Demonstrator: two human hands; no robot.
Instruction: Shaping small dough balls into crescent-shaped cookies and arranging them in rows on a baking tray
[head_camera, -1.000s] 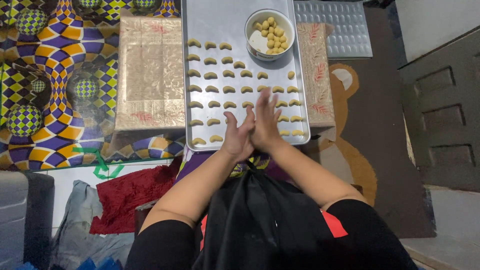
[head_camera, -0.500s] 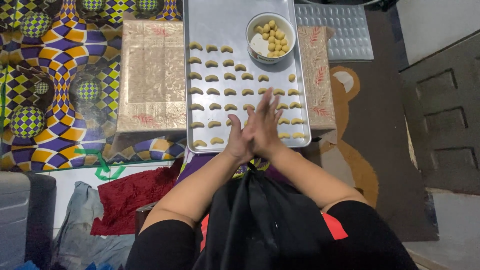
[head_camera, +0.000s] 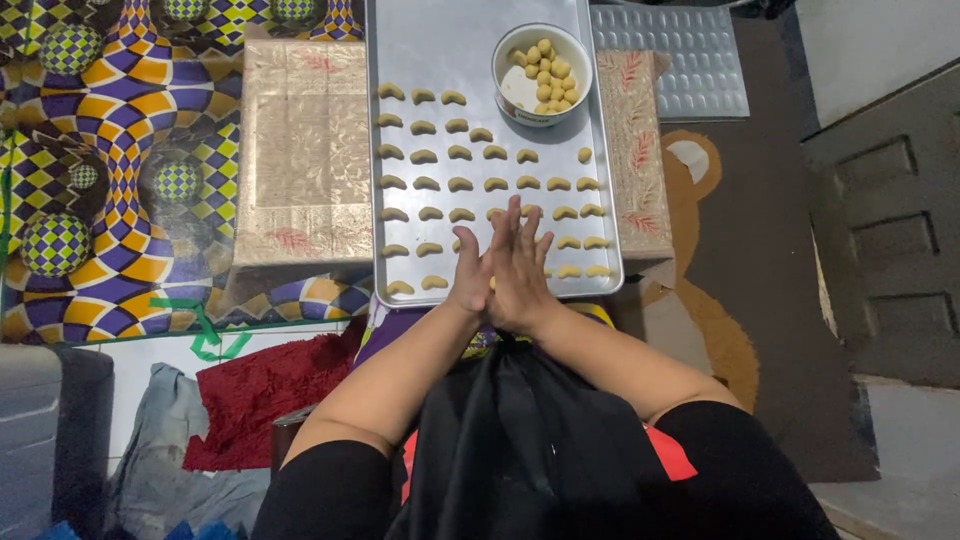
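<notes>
Dough pieces (head_camera: 455, 183), crescent-shaped, are lying in rows on the metal baking tray (head_camera: 440, 45). Left hand (head_camera: 474, 272) and right hand (head_camera: 522, 262) are pressing palm to palm over the tray's 6 o'clock edge, fingers extended; whether the grip encloses anything cannot be told. White bowl (head_camera: 520, 90) of dough balls is sitting at the tray's 1 o'clock.

A black short-sleeved top is worn, its sleeves ending above the elbows, so both forearms are left bare. A loose black cloth garment is draped down the middle of the body, with red patches seen beside it. The left hand (head_camera: 472, 275) and right hand (head_camera: 522, 268) are bare; no rings or watch can be made out.
</notes>
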